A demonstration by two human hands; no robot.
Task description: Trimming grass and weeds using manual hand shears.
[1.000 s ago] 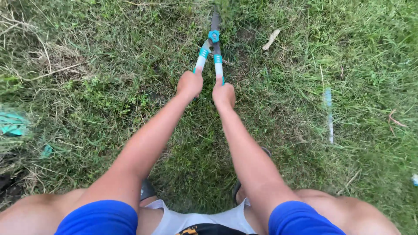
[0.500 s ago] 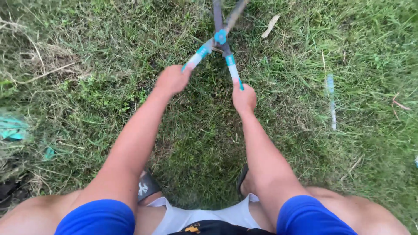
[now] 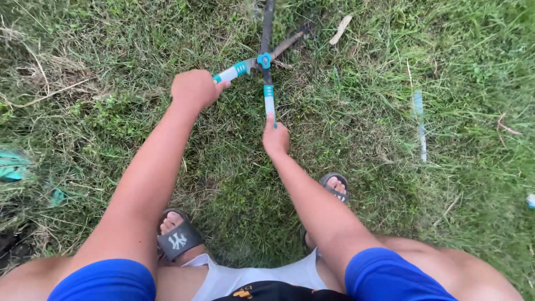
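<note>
I hold a pair of long garden shears [image 3: 264, 60] with white and teal handles and dark blades, low over the grass ahead of me. My left hand [image 3: 195, 88] grips the left handle, pulled out to the left. My right hand [image 3: 275, 136] grips the right handle, which points straight back at me. The handles stand wide apart and the two blades are spread open in the grass near the top edge.
Uneven lawn [image 3: 368, 111] lies all around, with dry straw [image 3: 50, 83] at the left. A pale leaf [image 3: 340, 29] lies up right, a whitish stick [image 3: 419, 125] at the right, teal scraps [image 3: 11, 166] at the left edge. My sandalled feet [image 3: 177, 237] stand below.
The shears went from shut to wide open. My left hand swung the left handle outward and my right hand drew back toward me. My feet came into view.
</note>
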